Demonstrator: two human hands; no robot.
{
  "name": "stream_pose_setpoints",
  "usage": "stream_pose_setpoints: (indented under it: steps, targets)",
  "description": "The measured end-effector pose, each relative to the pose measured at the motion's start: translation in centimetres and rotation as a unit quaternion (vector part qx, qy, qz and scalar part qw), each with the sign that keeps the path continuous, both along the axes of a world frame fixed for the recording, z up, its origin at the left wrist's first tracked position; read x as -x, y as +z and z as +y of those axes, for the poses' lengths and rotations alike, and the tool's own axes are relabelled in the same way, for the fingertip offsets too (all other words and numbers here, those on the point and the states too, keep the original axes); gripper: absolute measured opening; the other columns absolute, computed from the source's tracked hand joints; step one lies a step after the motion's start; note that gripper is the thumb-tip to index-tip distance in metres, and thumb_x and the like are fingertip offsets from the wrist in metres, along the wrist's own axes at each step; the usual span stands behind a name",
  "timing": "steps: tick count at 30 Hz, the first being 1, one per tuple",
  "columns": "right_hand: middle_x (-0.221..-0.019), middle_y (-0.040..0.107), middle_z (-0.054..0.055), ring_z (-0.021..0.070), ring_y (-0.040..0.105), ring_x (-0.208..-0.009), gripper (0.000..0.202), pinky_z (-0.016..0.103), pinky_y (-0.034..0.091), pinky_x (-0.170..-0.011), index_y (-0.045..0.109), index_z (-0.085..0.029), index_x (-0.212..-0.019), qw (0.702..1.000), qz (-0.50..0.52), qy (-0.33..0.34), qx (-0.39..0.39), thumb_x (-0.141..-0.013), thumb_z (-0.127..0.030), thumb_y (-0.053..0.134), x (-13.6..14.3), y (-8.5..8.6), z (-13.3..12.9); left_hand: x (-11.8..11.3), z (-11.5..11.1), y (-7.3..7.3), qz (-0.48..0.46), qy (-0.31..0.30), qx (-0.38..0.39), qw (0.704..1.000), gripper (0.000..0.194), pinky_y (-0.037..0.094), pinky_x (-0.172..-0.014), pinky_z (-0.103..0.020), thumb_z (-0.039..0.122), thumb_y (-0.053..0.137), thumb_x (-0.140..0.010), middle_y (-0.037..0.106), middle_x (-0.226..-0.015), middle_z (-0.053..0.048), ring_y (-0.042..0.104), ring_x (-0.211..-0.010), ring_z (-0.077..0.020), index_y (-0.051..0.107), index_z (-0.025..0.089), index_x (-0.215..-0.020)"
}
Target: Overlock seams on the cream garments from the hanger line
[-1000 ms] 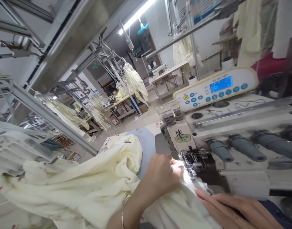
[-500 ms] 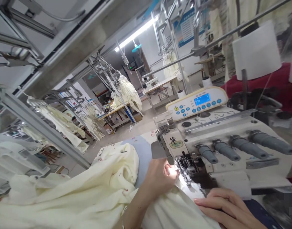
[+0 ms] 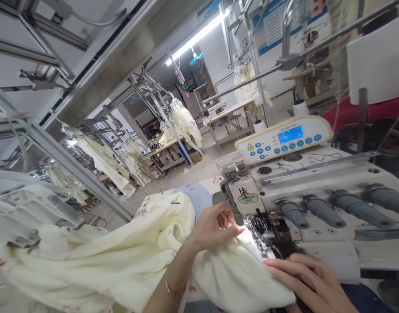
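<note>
A cream fabric garment point(image 3: 121, 256) with small red marks lies bunched across the table at the lower left. My left hand point(image 3: 215, 228) pinches a gathered fold of it just left of the lit needle area point(image 3: 263, 232) of a white overlock sewing machine point(image 3: 316, 195). My right hand point(image 3: 312, 282) lies flat with fingers together, pressing the fabric's edge down in front of the machine's base at the lower right. A thin bracelet point(image 3: 171, 289) circles my left wrist.
The machine carries a control panel point(image 3: 284, 139) with a blue screen and several grey tension knobs point(image 3: 339, 208). A white thread cone point(image 3: 378, 61) stands behind it. A metal beam point(image 3: 65, 161) slants at the left. Cream garments point(image 3: 184, 121) hang on racks over distant work tables.
My left hand has lifted and gathered the fabric into a raised fold beside the needle. My right hand has kept pressing the fabric. The view has shifted slightly.
</note>
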State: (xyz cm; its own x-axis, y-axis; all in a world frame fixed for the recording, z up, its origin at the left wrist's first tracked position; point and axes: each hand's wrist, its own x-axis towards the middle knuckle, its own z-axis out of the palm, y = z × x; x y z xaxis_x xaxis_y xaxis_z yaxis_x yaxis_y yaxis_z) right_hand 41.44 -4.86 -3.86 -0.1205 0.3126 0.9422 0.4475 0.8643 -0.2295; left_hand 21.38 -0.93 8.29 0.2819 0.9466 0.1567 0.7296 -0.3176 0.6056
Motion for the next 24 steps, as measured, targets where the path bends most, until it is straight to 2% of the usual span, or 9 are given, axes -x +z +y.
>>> stream_pose_setpoints:
  steps: [3, 5, 7, 10, 14, 16, 20, 22, 24]
  targets:
    - [-0.106, 0.065, 0.005, 0.0194, 0.057, -0.098, 0.03, 0.031, 0.049, -0.087, 0.064, -0.019, -0.109, 1.0, -0.013, 0.022, -0.011, -0.082, -0.012, 0.054, -0.3, -0.3, 0.0, 1.7, -2.7, 1.1, -0.036, -0.137, -0.009, 0.99, 0.023, 0.047, -0.089, -0.028, 0.028, 0.061, -0.085, 0.067, -0.105, -0.008, 0.062, -0.098, -0.0175, 0.059, 0.015, -0.104]
    - [-0.108, 0.064, 0.006, 0.0201, 0.056, -0.102, 0.03, 0.03, 0.049, -0.089, 0.063, -0.019, -0.111, 0.999, -0.015, 0.036, 0.004, -0.083, -0.013, 0.053, -0.3, -0.1, -0.2, 2.3, -4.2, 1.6, 0.029, -0.214, -0.032, 0.976, 0.024, 0.044, -0.097, -0.032, 0.021, 0.057, -0.088, 0.064, -0.116, -0.011, 0.058, -0.109, -0.0195, 0.06, 0.015, -0.111]
    - [-0.11, 0.062, 0.007, 0.0199, 0.055, -0.107, 0.029, 0.028, 0.049, -0.09, 0.06, -0.017, -0.112, 0.999, -0.018, 0.035, 0.036, -0.085, -0.015, 0.05, -0.2, 0.4, -0.5, 2.1, -4.9, 2.0, 0.147, -0.236, -0.057, 0.959, 0.027, 0.045, -0.091, -0.032, 0.015, 0.052, -0.087, 0.065, -0.107, -0.01, 0.058, -0.102, -0.0195, 0.061, 0.016, -0.112]
    - [-0.113, 0.059, 0.009, 0.0178, 0.054, -0.111, 0.034, 0.022, 0.051, -0.089, 0.056, -0.016, -0.118, 0.996, -0.05, 0.012, 0.078, -0.086, -0.015, 0.044, 0.2, 1.7, -1.1, 1.1, -4.3, 3.0, 0.267, -0.256, -0.068, 0.927, 0.022, 0.044, -0.083, -0.032, 0.01, 0.056, -0.076, 0.064, -0.089, -0.006, 0.058, -0.087, -0.0193, 0.066, 0.017, -0.095]
    - [-0.112, 0.057, 0.006, 0.0158, 0.059, -0.104, 0.036, 0.021, 0.054, -0.086, 0.054, -0.021, -0.117, 0.986, -0.044, 0.028, 0.159, -0.082, -0.019, 0.047, 0.4, 2.8, -2.1, -0.4, -3.4, 4.9, 0.215, -0.385, -0.022, 0.897, 0.007, 0.044, -0.085, -0.031, 0.022, 0.067, -0.076, 0.066, -0.083, -0.002, 0.057, -0.083, -0.0175, 0.062, 0.019, -0.079]
    - [-0.109, 0.059, 0.004, 0.0151, 0.061, -0.1, 0.029, 0.019, 0.053, -0.084, 0.053, -0.024, -0.111, 0.979, -0.037, 0.051, 0.192, -0.083, -0.025, 0.057, 0.3, 2.8, -3.1, -0.9, -3.6, 5.4, 0.163, -0.414, -0.024, 0.895, 0.014, 0.045, -0.083, -0.031, 0.029, 0.064, -0.083, 0.065, -0.079, -0.002, 0.057, -0.08, -0.0169, 0.059, 0.018, -0.076]
    - [-0.106, 0.062, 0.002, 0.0135, 0.064, -0.097, 0.029, 0.014, 0.052, -0.083, 0.052, -0.025, -0.107, 0.966, 0.025, 0.102, 0.234, -0.083, -0.034, 0.066, 0.3, 1.9, -5.3, -1.7, -4.4, 4.6, 0.104, -0.407, -0.059, 0.906, 0.011, 0.043, -0.092, -0.033, 0.025, 0.052, -0.09, 0.068, -0.098, -0.005, 0.06, -0.091, -0.0167, 0.058, 0.018, -0.083]
    - [-0.105, 0.062, 0.003, 0.0138, 0.065, -0.098, 0.024, 0.014, 0.052, -0.082, 0.054, -0.024, -0.104, 0.965, 0.056, 0.101, 0.234, -0.084, -0.032, 0.065, 0.3, 1.3, -5.9, -1.8, -4.7, 3.3, 0.102, -0.412, -0.057, 0.904, 0.01, 0.043, -0.096, -0.032, 0.018, 0.047, -0.087, 0.066, -0.107, -0.005, 0.06, -0.098, -0.0163, 0.056, 0.019, -0.092]
    - [-0.102, 0.062, 0.004, 0.0132, 0.065, -0.094, 0.018, 0.013, 0.052, -0.08, 0.056, -0.023, -0.099, 0.97, 0.057, 0.089, 0.221, -0.085, -0.03, 0.063, 0.4, 0.8, -6.0, -1.4, -4.6, 1.6, 0.124, -0.369, -0.077, 0.918, 0.023, 0.044, -0.093, -0.032, 0.012, 0.046, -0.076, 0.065, -0.104, -0.005, 0.06, -0.096, -0.0175, 0.052, 0.018, -0.097]
